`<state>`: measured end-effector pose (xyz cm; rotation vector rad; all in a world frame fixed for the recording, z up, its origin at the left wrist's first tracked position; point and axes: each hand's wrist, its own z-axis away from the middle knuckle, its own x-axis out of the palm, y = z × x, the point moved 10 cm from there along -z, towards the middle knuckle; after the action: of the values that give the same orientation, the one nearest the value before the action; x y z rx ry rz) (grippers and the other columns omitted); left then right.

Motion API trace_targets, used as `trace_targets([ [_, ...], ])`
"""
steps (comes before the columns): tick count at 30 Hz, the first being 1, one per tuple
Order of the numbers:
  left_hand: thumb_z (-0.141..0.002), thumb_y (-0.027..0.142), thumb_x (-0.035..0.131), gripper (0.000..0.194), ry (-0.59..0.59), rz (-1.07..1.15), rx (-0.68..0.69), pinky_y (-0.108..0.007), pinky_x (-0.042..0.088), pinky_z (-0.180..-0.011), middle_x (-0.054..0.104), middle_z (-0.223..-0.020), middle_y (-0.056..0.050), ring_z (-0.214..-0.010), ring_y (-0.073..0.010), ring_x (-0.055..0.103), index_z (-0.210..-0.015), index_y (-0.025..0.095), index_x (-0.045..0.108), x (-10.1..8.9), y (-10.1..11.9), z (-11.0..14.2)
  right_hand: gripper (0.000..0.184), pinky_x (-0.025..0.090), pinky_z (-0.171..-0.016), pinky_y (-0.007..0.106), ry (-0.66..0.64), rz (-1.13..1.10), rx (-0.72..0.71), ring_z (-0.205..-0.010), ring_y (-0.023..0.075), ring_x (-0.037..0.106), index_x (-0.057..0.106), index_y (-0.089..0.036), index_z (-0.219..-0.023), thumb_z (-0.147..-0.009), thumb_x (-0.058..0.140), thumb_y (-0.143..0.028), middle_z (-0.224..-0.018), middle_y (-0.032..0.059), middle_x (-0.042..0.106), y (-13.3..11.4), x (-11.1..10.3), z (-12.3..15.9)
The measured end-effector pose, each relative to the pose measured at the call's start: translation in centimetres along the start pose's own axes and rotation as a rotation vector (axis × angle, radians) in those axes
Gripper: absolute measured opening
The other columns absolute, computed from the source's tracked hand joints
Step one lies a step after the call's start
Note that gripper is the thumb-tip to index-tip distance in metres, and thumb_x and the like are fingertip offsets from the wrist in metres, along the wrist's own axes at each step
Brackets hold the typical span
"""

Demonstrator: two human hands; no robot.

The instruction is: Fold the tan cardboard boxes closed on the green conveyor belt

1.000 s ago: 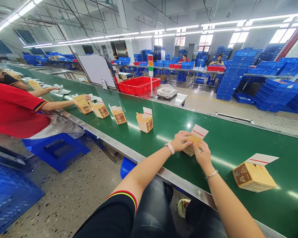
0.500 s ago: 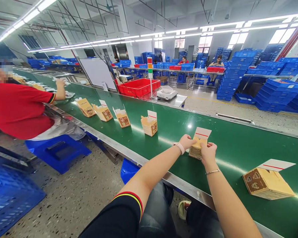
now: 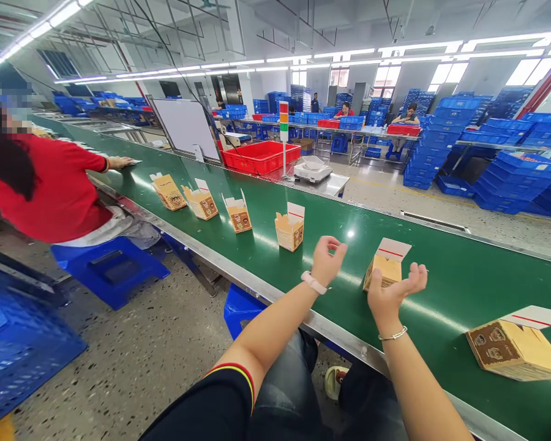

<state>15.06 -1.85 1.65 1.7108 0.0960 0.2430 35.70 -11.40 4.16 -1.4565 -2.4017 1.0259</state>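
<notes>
A small tan carton (image 3: 384,267) stands upright on the green conveyor belt (image 3: 441,275), its white lid with a red stripe raised. My left hand (image 3: 327,260) hovers just left of it, fingers curled with thumb and fingertip meeting, holding nothing. My right hand (image 3: 393,293) is in front of the carton and close to it, palm up with fingers spread, not touching it. Another tan carton (image 3: 514,349) lies on its side at the right, flap open.
Several open cartons (image 3: 290,229) stand in a row on the belt to the left. A person in red (image 3: 50,190) sits at the belt on a blue stool (image 3: 112,269). Beyond the belt are a red tray (image 3: 261,156), a scale (image 3: 314,171) and stacked blue crates (image 3: 509,171).
Both hands have let go of the carton and drawn back from it; it now stands upright by itself. The row of cartons has shifted right along the belt.
</notes>
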Motion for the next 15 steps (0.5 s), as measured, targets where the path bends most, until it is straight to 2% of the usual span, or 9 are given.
trace_targets([
  [1,-0.077,0.03,0.066,0.022,0.083,0.013,0.038,-0.026,0.046,-0.077,0.057,-0.095,-0.003,-0.088,-0.014,0.058,-0.091,0.021,0.052,-2.6,0.1,-0.3,0.077,0.018,-0.109,0.068,-0.031,0.011,-0.135,-0.142,0.0397,0.011,0.016,-0.016,-0.14,-0.079,0.056,-0.042,-0.146,0.023,0.012,-2.0,0.6,0.8],
  [3,-0.084,0.034,0.059,0.026,0.236,0.028,0.077,-0.029,0.047,-0.083,0.055,-0.105,-0.006,-0.096,-0.0157,0.057,-0.103,0.021,0.047,-7.4,-0.4,-1.3,0.079,0.022,-0.106,0.07,-0.114,0.008,-0.282,-0.144,0.04,0.006,0.007,-0.019,-0.145,-0.084,0.052,-0.04,-0.15,0.0215,0.006,-4.8,2.8,2.4],
  [5,-0.088,0.038,0.052,0.034,0.357,0.032,0.094,-0.034,0.045,-0.093,0.048,-0.122,-0.011,-0.108,-0.0181,0.054,-0.115,0.022,0.039,-11.3,-1.4,-2.8,0.081,0.024,-0.106,0.068,-0.189,-0.027,-0.34,-0.145,0.0382,0.001,-0.002,-0.021,-0.148,-0.087,0.049,-0.038,-0.154,0.0191,-0.002,-6.4,5.5,3.8],
  [7,-0.09,0.041,0.049,0.042,0.412,0.028,0.108,-0.038,0.039,-0.103,0.034,-0.139,-0.014,-0.122,-0.0205,0.047,-0.124,0.023,0.033,-13.8,-2.3,-4.7,0.082,0.024,-0.108,0.066,-0.246,-0.066,-0.349,-0.146,0.0361,-0.003,-0.008,-0.021,-0.149,-0.089,0.046,-0.036,-0.156,0.0175,-0.009,-7.4,8.5,4.6],
  [9,-0.091,0.043,0.049,0.046,0.365,0.021,0.127,-0.039,0.036,-0.107,0.03,-0.146,-0.014,-0.129,-0.022,0.042,-0.129,0.024,0.032,-14.4,-2.9,-6.8,0.081,0.024,-0.11,0.063,-0.32,-0.089,-0.321,-0.147,0.0343,-0.004,-0.009,-0.018,-0.149,-0.089,0.043,-0.036,-0.157,0.0182,-0.009,-7.8,11.8,4.9],
  [11,-0.089,0.044,0.052,0.047,0.235,0.008,0.152,-0.039,0.037,-0.107,0.04,-0.143,-0.013,-0.128,-0.0226,0.045,-0.129,0.023,0.038,-13.6,-3.2,-8.6,0.079,0.025,-0.111,0.059,-0.449,-0.095,-0.289,-0.147,0.033,0.001,-0.002,-0.015,-0.15,-0.089,0.043,-0.037,-0.158,0.0201,0.002,-8.0,15.4,5.0],
  [13,-0.086,0.044,0.058,0.046,0.092,-0.016,0.183,-0.039,0.039,-0.106,0.052,-0.134,-0.011,-0.123,-0.0228,0.05,-0.125,0.023,0.047,-12.2,-3.2,-9.6,0.073,0.026,-0.111,0.057,-0.631,-0.088,-0.276,-0.147,0.033,0.01,0.014,-0.014,-0.149,-0.087,0.044,-0.037,-0.155,0.0194,0.02,-8.0,18.7,5.2],
  [15,-0.081,0.044,0.063,0.043,-0.009,-0.051,0.212,-0.041,0.04,-0.105,0.06,-0.125,-0.009,-0.118,-0.0232,0.054,-0.117,0.022,0.055,-11.0,-3.3,-9.8,0.065,0.029,-0.108,0.057,-0.793,-0.082,-0.257,-0.144,0.0339,0.02,0.032,-0.017,-0.144,-0.084,0.048,-0.036,-0.15,0.0161,0.035,-7.8,21.0,5.5],
])
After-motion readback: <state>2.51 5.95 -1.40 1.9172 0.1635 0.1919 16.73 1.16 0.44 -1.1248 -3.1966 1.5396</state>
